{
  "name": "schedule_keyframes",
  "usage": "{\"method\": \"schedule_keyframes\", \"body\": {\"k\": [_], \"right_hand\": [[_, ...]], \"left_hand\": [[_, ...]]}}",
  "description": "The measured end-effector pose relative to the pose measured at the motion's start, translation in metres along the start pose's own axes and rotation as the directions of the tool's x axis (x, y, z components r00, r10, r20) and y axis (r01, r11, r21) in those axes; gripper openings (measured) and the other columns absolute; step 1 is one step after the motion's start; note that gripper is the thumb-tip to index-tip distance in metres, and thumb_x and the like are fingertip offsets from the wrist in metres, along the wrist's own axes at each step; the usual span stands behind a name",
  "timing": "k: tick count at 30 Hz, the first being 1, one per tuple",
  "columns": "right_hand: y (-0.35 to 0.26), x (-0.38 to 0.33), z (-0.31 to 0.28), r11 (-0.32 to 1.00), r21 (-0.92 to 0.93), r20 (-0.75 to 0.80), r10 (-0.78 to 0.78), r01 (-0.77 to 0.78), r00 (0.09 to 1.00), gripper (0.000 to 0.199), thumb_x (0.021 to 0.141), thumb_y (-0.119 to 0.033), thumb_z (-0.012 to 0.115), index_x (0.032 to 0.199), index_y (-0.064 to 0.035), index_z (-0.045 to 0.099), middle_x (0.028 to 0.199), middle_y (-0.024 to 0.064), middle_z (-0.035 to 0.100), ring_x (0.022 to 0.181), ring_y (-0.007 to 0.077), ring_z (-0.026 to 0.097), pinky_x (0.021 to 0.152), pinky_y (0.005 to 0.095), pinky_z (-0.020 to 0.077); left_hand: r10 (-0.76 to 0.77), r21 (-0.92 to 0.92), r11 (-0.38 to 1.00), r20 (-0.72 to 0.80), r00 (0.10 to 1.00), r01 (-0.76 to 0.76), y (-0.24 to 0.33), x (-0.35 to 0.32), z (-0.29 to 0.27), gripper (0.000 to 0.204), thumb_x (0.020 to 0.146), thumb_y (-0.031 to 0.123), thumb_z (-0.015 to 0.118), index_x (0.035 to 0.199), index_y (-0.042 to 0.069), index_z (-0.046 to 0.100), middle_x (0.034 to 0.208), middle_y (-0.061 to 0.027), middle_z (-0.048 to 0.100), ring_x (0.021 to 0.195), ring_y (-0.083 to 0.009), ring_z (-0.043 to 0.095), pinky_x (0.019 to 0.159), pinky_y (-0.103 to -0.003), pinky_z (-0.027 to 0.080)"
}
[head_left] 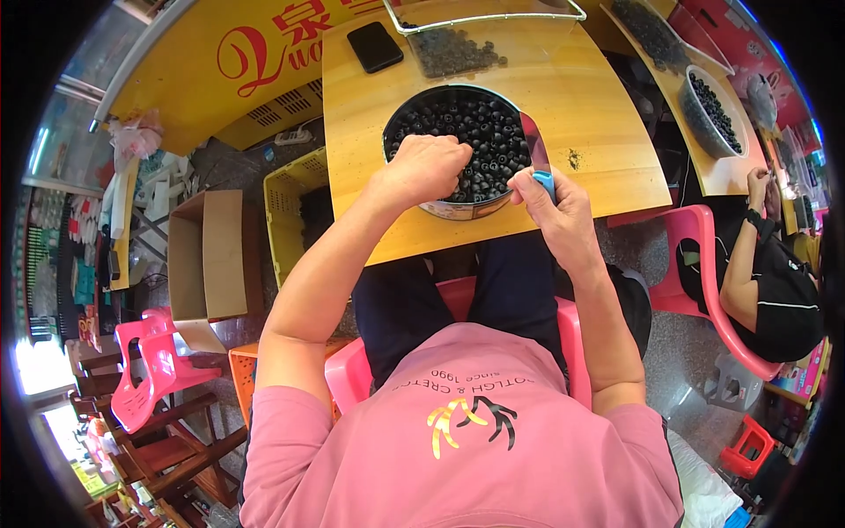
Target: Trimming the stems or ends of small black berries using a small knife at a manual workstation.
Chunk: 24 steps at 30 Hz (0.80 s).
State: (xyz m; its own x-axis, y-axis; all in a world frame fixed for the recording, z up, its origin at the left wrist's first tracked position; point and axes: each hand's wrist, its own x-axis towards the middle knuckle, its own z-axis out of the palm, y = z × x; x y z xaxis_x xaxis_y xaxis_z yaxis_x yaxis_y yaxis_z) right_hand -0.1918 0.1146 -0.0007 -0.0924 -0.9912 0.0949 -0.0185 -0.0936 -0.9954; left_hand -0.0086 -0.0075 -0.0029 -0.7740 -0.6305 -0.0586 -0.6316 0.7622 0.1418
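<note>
A round metal tub [466, 210] stands at the near edge of the wooden table, filled with small, dark, round pieces [493, 132] like nuts or fruits. Over the left part of the tub is my left hand [429, 165], its fingers curled down among the pieces. The fingertips are hidden, so what they hold cannot be made out. My right hand [560, 211] is closed round the blue handle [544, 183] of a knife at the tub's right rim. The knife's broad blade [533, 141] points away from me.
A black phone [375, 47] and a clear tray [458, 55] of dark pieces lie at the table's far side. On the right, another table holds a bowl [704, 132] of dark pieces, with a person's hand [759, 188] nearby. A yellow crate [280, 211] and cardboard box [211, 255] stand left.
</note>
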Motion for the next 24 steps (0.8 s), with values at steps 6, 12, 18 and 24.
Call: {"method": "schedule_keyframes", "body": {"k": [6, 12, 18, 24], "right_hand": [[0.002, 0.0, -0.002, 1.0, 0.017, -0.003, -0.003, 0.003, 1.0, 0.02, 0.096, -0.021, 0.061, 0.097, -0.0025, 0.066, 0.079, -0.0035, 0.06, 0.059, -0.0006, 0.039, 0.051, 0.0164, 0.0298], [0.0, 0.009, 0.01, 0.998, 0.069, -0.07, -0.005, 0.01, 0.998, 0.018, 0.094, -0.02, 0.064, 0.098, -0.0026, 0.065, 0.082, -0.0031, 0.061, 0.061, -0.0006, 0.041, 0.051, 0.0164, 0.0305], [-0.013, 0.015, 0.023, 0.984, 0.166, 0.023, 0.056, -0.059, 0.998, 0.018, 0.092, -0.021, 0.068, 0.097, -0.0043, 0.066, 0.074, -0.0066, 0.055, 0.06, -0.0005, 0.041, 0.051, 0.0162, 0.0291], [-0.022, 0.015, 0.027, 0.977, 0.207, 0.069, 0.044, -0.058, 0.997, 0.016, 0.091, -0.022, 0.068, 0.093, -0.0062, 0.065, 0.066, -0.0081, 0.049, 0.055, 0.0002, 0.038, 0.049, 0.0163, 0.0275]], "left_hand": [[-0.105, -0.231, 0.971, -0.166, 0.981, 0.065, -0.002, -0.004, 0.003, 0.014, 0.079, 0.013, 0.062, 0.09, 0.005, 0.062, 0.093, -0.0122, 0.061, 0.09, -0.0315, 0.062, 0.077, -0.042, 0.049], [-0.053, -0.675, 0.721, -0.283, 0.958, -0.159, 0.02, -0.025, -0.026, 0.019, 0.08, 0.001, 0.069, 0.098, 0.002, 0.064, 0.09, -0.0053, 0.057, 0.086, -0.0142, 0.061, 0.075, -0.027, 0.051], [-0.182, -0.933, 0.306, -0.254, 0.95, -0.191, 0.029, -0.037, -0.021, 0.021, 0.085, -0.002, 0.068, 0.104, -0.001, 0.058, 0.095, -0.0031, 0.059, 0.093, -0.0092, 0.06, 0.081, -0.024, 0.052], [-0.277, -0.959, 0.201, -0.25, 0.928, -0.199, 0.036, -0.044, -0.017, 0.019, 0.085, 0.001, 0.071, 0.1, -0.002, 0.06, 0.092, -0.0026, 0.063, 0.085, -0.0079, 0.061, 0.077, -0.022, 0.051]]}}
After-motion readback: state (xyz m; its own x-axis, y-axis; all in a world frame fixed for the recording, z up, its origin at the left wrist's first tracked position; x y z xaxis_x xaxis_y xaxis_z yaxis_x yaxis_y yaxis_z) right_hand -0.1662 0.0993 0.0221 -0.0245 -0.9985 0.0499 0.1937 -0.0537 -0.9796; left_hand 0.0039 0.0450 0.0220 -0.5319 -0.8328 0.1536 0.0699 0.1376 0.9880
